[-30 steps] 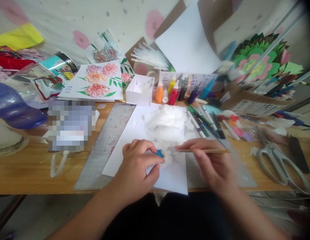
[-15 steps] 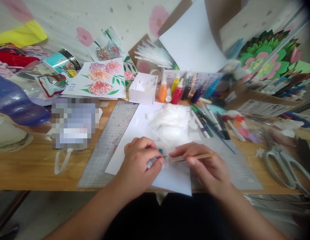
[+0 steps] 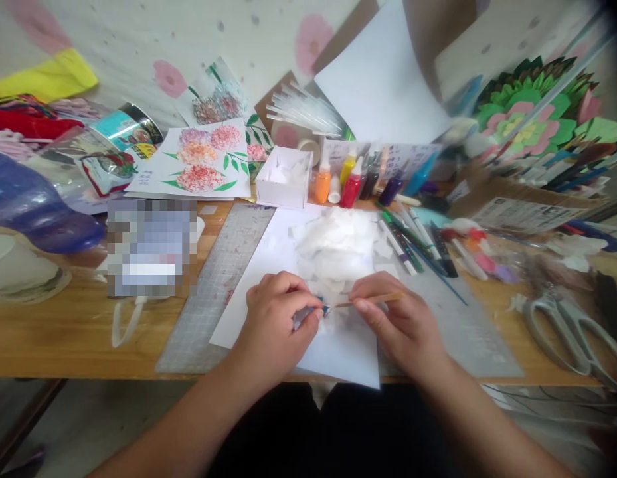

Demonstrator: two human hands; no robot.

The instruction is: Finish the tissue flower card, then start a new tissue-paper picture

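My left hand (image 3: 274, 317) is curled in a pinch on a small blue piece (image 3: 324, 309) over a white sheet of paper (image 3: 268, 265). My right hand (image 3: 394, 320) grips a thin wooden stick (image 3: 372, 301), its tip touching the blue piece. Just beyond my fingers lies a heap of white tissue squares (image 3: 338, 247). Sheet and tissue rest on a grey cutting mat (image 3: 213, 279) on the wooden table.
Small paint bottles (image 3: 348, 182) and a white box (image 3: 283, 178) stand behind the sheet. Markers (image 3: 412, 242) lie to the right, scissors (image 3: 567, 325) at far right. Flower paintings (image 3: 198, 159), a tin and a blue bag (image 3: 34, 206) fill the left. Green and pink paper flowers (image 3: 532, 119) stand back right.
My right hand has slid left with the stick, bringing its tip to the blue piece. My left hand has stayed put, pinching it.
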